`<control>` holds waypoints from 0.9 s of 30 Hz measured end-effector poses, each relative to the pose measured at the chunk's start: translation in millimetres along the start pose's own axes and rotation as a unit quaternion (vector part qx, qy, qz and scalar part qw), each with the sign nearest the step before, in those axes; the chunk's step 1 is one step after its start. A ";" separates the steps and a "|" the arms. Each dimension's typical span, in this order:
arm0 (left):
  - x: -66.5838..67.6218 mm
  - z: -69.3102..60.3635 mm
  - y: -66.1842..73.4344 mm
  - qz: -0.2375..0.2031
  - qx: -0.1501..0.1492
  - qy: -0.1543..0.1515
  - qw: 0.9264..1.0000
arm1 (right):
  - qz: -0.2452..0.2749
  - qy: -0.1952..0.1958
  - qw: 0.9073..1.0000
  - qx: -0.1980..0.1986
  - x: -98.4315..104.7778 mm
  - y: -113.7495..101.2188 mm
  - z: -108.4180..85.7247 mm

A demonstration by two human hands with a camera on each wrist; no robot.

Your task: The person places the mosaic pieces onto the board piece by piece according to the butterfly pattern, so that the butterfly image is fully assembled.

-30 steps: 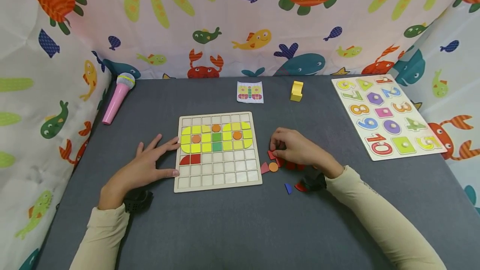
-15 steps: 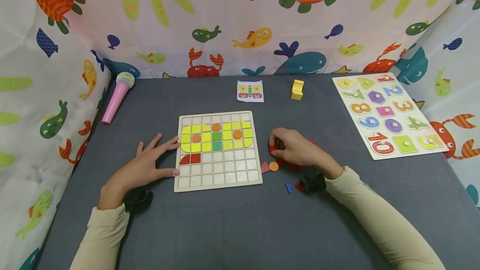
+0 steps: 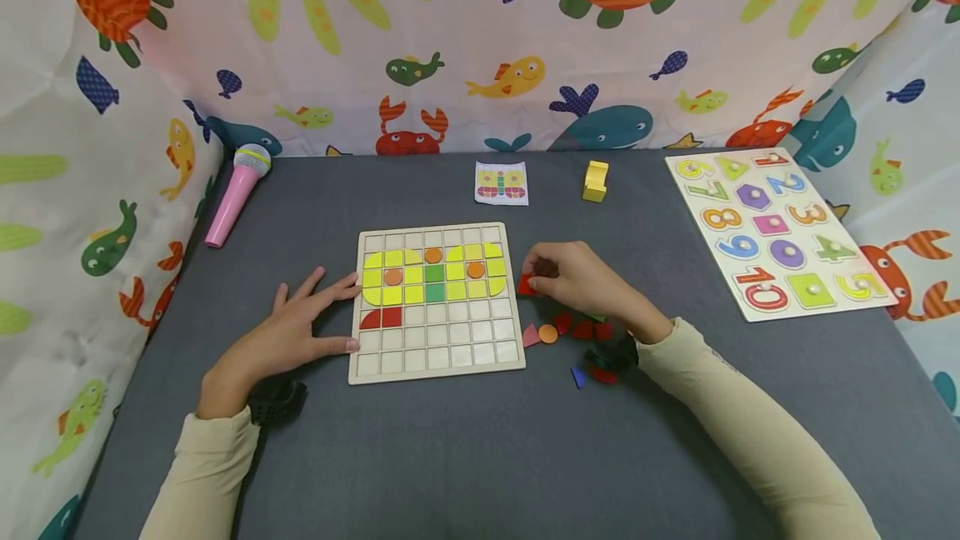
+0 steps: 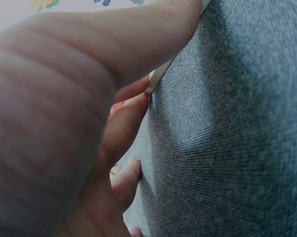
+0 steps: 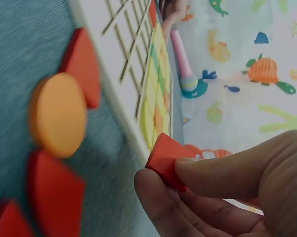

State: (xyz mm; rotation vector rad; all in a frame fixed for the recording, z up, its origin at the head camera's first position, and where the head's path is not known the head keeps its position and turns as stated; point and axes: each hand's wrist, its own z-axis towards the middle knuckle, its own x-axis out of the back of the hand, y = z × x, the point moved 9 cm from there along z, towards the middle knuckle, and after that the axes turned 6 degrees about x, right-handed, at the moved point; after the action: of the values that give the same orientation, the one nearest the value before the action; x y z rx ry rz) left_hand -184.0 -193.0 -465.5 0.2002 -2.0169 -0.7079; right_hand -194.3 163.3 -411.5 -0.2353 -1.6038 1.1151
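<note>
A wooden grid board (image 3: 427, 363) lies on the table, with yellow, green, orange and red pieces set in its squares. Along the board's left edge rests my left hand (image 3: 288, 332), fingers spread, fingertips and thumb touching the frame. Just off the right edge, my right hand (image 3: 581, 277) pinches a red square tile (image 5: 166, 160) between thumb and fingers. Below that hand lie loose pieces: an orange disc (image 5: 59, 116), several red pieces (image 3: 582, 329) and a small blue piece (image 3: 577, 377). The right wrist strap hides part of the pile.
Behind the board sit a picture card (image 3: 501, 184) with a butterfly pattern and a yellow block (image 3: 595, 182). A pink toy microphone (image 3: 236, 197) lies at the back left. A number-and-shape puzzle board (image 3: 731, 261) is at the right. Printed cloth encloses the table's back and sides.
My right hand has lifted away from the loose pieces with the red square tile and moved left toward the board. More of the pile shows now. The left hand stays put.
</note>
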 end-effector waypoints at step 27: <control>0.6 0.0 0.3 -0.001 -0.008 0.003 1.000 | 0.015 -0.066 0.992 0.109 -75.4 -78.5 69.4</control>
State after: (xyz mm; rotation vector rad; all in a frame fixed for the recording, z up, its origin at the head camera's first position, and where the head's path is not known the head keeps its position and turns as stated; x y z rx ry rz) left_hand -184.2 -193.1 -464.9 0.1964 -2.0047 -0.7233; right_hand -194.9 35.0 -398.1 -0.0420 -1.5824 1.3430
